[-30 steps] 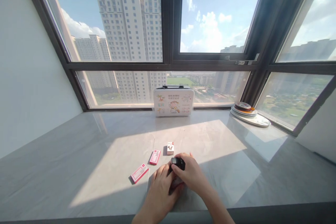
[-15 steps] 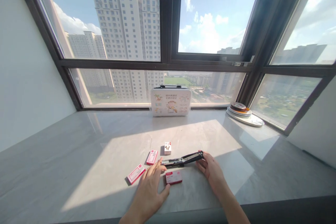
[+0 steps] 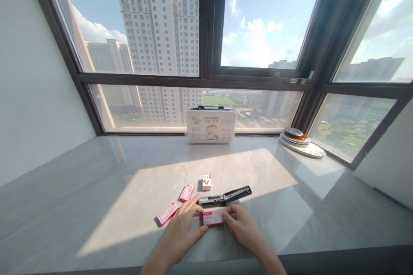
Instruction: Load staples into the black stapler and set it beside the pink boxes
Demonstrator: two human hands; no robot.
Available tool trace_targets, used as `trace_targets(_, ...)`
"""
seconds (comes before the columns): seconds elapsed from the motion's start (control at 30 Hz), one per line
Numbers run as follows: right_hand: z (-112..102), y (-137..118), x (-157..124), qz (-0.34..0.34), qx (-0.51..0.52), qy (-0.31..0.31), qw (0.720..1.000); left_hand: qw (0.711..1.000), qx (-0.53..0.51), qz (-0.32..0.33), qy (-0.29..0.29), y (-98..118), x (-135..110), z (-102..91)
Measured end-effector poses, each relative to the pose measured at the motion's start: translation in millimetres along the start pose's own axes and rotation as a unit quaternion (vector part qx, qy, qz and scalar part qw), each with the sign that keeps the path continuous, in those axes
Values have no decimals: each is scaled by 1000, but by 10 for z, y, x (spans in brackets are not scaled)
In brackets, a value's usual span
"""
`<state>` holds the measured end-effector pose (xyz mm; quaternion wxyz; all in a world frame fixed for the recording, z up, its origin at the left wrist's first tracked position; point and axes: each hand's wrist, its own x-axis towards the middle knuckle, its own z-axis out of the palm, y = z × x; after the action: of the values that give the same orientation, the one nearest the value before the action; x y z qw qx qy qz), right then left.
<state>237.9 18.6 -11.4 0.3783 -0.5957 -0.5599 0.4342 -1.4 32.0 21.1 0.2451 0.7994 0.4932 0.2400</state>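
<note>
A red and white staple box [image 3: 212, 218] lies flat on the counter between my hands. My right hand [image 3: 243, 225] has its thumb and finger closed on the box's right end. Fingers apart, my left hand [image 3: 183, 227] rests at the box's left end, its thumb by the near corner and its fingertips close to the stapler. Just behind the box is a black stapler [image 3: 222, 197], folded open, its top arm slanting up to the right. Two more red and white boxes, one nearer [image 3: 167, 213] and one farther [image 3: 187, 192], lie left of it. A small white box [image 3: 206, 182] stands behind the stapler.
A white carry case [image 3: 211, 126] with cartoon prints stands against the window at the back. Stacked round plates or boards [image 3: 298, 142] sit in the right corner. The grey marble counter [image 3: 106, 206] ends at a front edge near my forearms.
My right hand has let go of the stapler's raised arm and come down left to the staple box. The stapler stays folded open; my left hand has hardly moved.
</note>
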Motion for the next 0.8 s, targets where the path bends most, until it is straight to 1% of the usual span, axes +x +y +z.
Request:
trace_targets(0.13,-69,-16,-55,14,3,-13,1000,1000,0,4,11,-1,2,4)
trace_targets(0.23,-1,-59,-53,-1,2,-24,1000,1000,-1,4,15,7,0,17)
trace_targets(0.33,51,-50,-14,-10,7,-8,1000,1000,-5,-1,17,9,1,17)
trace_targets(0.4,12,-17,3,-3,8,2,1000,1000,-6,-6,19,5,3,14)
trace_targets(0.5,-123,-7,-6,3,-18,11,1000,1000,0,-6,20,-10,2,21)
trace_targets(0.6,-197,-117,-22,-33,-68,48,996,1000,6,-3,22,-33,-6,49)
trace_targets(0.67,-149,-234,-13,-71,-104,70,990,1000,4,-5,22,-43,-10,69)
trace_targets(0.7,-96,-289,0,-85,-117,69,987,1000,4,-7,21,-45,-10,76)
trace_targets(0.73,-27,-336,18,-93,-121,63,986,1000,4,-8,18,-43,-8,80)
trace_targets(0.8,132,-391,66,-85,-93,47,991,1000,6,-7,10,-30,-2,78)
